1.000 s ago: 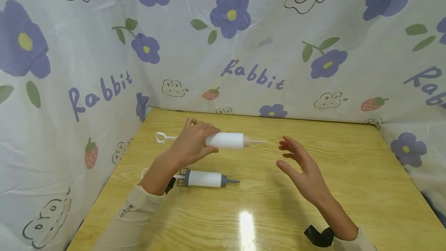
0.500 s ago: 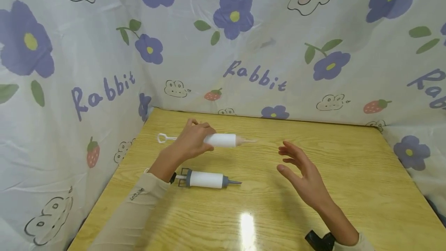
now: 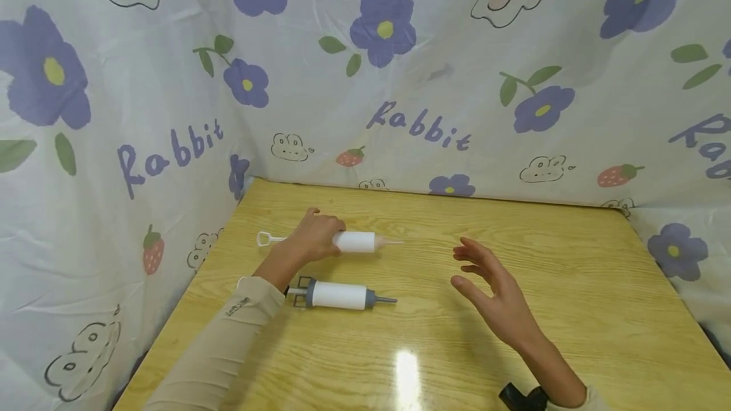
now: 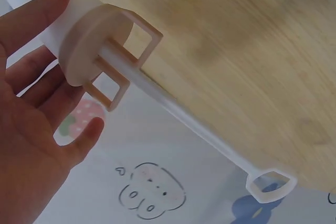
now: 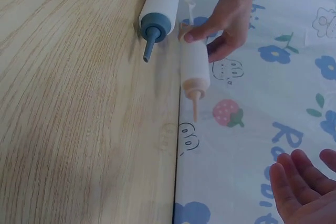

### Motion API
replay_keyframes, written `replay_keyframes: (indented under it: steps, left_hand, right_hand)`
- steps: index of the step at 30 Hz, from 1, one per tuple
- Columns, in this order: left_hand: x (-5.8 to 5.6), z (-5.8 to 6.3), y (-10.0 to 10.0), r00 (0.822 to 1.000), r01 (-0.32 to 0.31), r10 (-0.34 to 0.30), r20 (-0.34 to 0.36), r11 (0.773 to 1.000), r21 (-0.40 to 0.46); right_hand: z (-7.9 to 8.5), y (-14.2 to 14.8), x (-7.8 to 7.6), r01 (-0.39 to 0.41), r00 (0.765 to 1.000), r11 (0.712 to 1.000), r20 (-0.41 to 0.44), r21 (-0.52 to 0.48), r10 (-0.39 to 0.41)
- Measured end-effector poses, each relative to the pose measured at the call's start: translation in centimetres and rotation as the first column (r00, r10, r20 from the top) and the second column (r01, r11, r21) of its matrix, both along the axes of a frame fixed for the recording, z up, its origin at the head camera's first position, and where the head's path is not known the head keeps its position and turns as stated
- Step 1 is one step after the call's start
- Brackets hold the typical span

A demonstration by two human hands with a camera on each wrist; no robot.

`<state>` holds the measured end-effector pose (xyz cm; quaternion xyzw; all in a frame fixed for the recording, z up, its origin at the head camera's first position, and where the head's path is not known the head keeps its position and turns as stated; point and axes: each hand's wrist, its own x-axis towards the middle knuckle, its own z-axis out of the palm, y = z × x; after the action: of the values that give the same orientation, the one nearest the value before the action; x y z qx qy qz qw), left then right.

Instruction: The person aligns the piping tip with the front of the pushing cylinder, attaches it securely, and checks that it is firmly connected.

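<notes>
My left hand (image 3: 316,237) grips the barrel of a large syringe (image 3: 360,242) with a white body, beige end caps and a thin beige nozzle pointing right. In the left wrist view, its white plunger rod (image 4: 184,119) is drawn out and ends in a loop handle (image 4: 271,184). The thumb and fingers lie around the barrel near the beige two-loop flange (image 4: 97,45). A second syringe (image 3: 339,295), white with grey-blue caps, lies on the table nearer to me, its plunger end partly behind my left forearm. My right hand (image 3: 502,300) hovers to the right, fingers loosely bent, holding nothing.
The yellow wood-grain table (image 3: 457,360) carries both syringes' shadows and a bright light reflection. A printed cloth (image 3: 445,81) with flowers and rabbits hangs along the back and sides. A black wrist device (image 3: 522,397) sits on my right wrist.
My left hand has lowered the beige-ended syringe toward the table, its nozzle shifting left and nearer to me. The right hand has hardly moved, and the grey-capped syringe stays put.
</notes>
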<state>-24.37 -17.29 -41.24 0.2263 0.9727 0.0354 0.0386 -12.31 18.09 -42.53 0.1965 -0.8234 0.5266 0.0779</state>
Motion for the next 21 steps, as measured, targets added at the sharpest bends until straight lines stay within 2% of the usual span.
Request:
replay_keyframes:
  steps: [4,10,21]
  left_hand:
    - [-0.5,-0.9,-0.5,0.999,-0.017,0.018,0.043,0.999,-0.027]
    - [-0.8,-2.1,-1.2,0.997,-0.031,0.034,0.065,0.999,-0.039]
    - [-0.8,-2.8,-1.9,0.991,-0.057,0.063,0.116,0.997,-0.057]
  right_hand:
    - [-0.1,-0.1,0.0,0.003,1.000,1.000,0.006,0.006,-0.003]
    - [-0.3,-0.3,0.1,0.007,1.000,1.000,0.010,0.015,-0.007]
    - [-0.5,-0.6,0.2,-0.014,1.000,1.000,0.013,0.005,0.014]
